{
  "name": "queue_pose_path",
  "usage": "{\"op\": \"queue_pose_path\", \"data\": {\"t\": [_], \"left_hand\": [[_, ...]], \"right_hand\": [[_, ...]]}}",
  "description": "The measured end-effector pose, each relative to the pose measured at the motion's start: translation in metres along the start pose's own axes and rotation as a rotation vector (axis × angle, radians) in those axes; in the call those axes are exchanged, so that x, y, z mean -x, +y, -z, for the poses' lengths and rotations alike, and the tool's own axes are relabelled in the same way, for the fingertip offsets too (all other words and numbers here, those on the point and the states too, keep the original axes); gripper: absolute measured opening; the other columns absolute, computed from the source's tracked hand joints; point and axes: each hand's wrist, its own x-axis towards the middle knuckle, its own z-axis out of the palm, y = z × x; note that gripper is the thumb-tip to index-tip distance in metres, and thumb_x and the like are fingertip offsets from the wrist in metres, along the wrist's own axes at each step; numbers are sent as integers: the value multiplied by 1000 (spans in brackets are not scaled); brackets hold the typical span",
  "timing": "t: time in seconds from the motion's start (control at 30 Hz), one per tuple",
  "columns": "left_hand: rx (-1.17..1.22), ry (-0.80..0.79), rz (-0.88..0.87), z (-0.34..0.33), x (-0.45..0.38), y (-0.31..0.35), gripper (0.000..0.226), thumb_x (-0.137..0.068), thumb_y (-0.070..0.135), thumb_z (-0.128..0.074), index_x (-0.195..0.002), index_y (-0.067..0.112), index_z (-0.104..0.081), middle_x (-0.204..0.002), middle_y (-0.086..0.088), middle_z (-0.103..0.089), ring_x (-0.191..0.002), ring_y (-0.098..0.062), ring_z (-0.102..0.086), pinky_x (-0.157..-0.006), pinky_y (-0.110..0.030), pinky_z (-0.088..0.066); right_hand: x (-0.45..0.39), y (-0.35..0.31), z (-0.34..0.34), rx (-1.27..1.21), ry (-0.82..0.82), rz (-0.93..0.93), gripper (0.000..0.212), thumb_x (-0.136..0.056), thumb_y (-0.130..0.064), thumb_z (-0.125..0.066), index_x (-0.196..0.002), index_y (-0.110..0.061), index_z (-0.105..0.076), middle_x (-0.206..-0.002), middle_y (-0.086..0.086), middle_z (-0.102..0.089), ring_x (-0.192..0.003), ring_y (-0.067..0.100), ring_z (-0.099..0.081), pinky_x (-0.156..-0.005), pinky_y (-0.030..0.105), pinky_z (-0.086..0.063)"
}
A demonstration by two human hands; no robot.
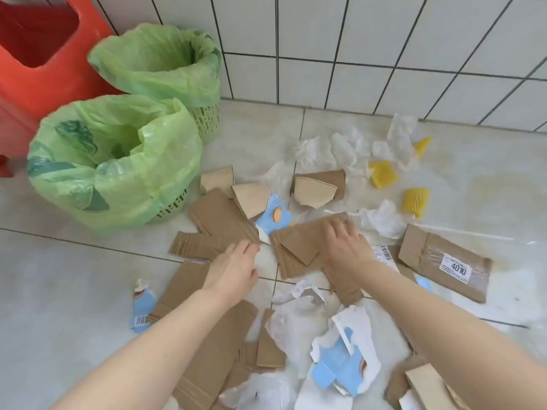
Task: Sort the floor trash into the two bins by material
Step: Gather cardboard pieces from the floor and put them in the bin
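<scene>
While the left hand (233,267) hovers with loosely curled fingers beside a cardboard strip (201,245), the right hand (344,247) presses spread fingers onto a cardboard piece (299,247).

- Two round green baskets lined with pale green plastic bags, near bin (114,161) and far bin (159,63), stand upright, touching, at left.
- Flat brown cardboard pieces (219,217) lie scattered on the floor.
- Crumpled white plastic wrappers (334,149) lie near three yellow foam nets (381,173).

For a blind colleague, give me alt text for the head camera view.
Two bare hands, left hand and right hand, reach onto torn cardboard pieces on a tiled floor amid plastic wrap; two green-lined bins stand left.
</scene>
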Motion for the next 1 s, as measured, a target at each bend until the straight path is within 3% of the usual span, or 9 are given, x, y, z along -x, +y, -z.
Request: {"op": "queue_pose_path", "data": {"t": [0.13,0.27,0.4,0.53,0.7,0.77,0.83,0.9,1.0], "left_hand": [[-17,-204,125,-2,0,2,42,-88,33,-57,-125,16,-47,-125,-2,-50,-117,-24,-47,-84,-35,-43],[-82,-441,35,-19,21,-13,63,-71,45,-75,-119,18,-46,-124,-2,-42,-116,-25,-43,-82,-38,-45],[-195,-407,-77,-29,35,-26,77,-61,37,-84,-122,22,-40,-127,-1,-36,-121,-26,-35,-89,-37,-41],[-229,-381,-49,-31,43,-38,75,-60,39,-84,-118,20,-41,-125,-3,-40,-120,-26,-37,-90,-37,-39],[4,-343,78,-33,57,-41,63,-61,31,-86,-98,19,-36,-122,-6,-35,-114,-32,-41,-78,-36,-42],[97,-312,139,-35,64,-40,62,-62,24,-86,-98,20,-35,-115,-5,-33,-104,-29,-43,-73,-36,-44],[223,-294,204,-33,69,-41,66,-62,18,-86,-110,23,-41,-113,-2,-30,-101,-24,-42,-78,-36,-47],[351,-272,248,-31,73,-42,70,-65,15,-85,-124,24,-49,-119,-3,-40,-109,-24,-47,-87,-33,-47],[449,-201,269,-24,81,-43,50,-68,16,-84,-113,22,-63,-111,-1,-59,-110,-21,-53,-88,-26,-46]], "right_hand": [[-16,1,2,98,-22,63,81,-89,-22,-60,-149,-7,-8,-159,8,-8,-142,40,-13,-112,45,-26],[-30,3,0,138,-38,80,81,-83,-25,-65,-146,-10,-16,-149,7,-26,-136,39,-23,-111,45,-25],[-32,4,3,245,-12,31,82,-60,-45,-77,-124,-11,-39,-122,13,-41,-113,33,-42,-96,42,-35],[-16,1,14,253,87,1,50,-72,-20,-69,-115,-11,-46,-116,14,-44,-100,30,-48,-74,36,-36],[11,12,32,170,176,-41,33,-80,3,-55,-109,-9,-46,-109,12,-48,-96,32,-51,-65,36,-32],[23,18,38,120,229,-49,32,-82,6,-51,-109,-9,-49,-107,12,-49,-94,33,-50,-60,36,-31],[37,21,41,52,276,-92,30,-82,6,-49,-108,-8,-50,-105,12,-48,-94,33,-48,-55,34,-28],[49,23,42,-64,325,-160,20,-85,1,-48,-102,-8,-52,-99,11,-47,-87,32,-46,-56,34,-32],[60,23,45,-337,335,-305,10,-91,-13,-42,-92,-7,-50,-93,10,-46,-81,30,-45,-63,36,-39]]}}
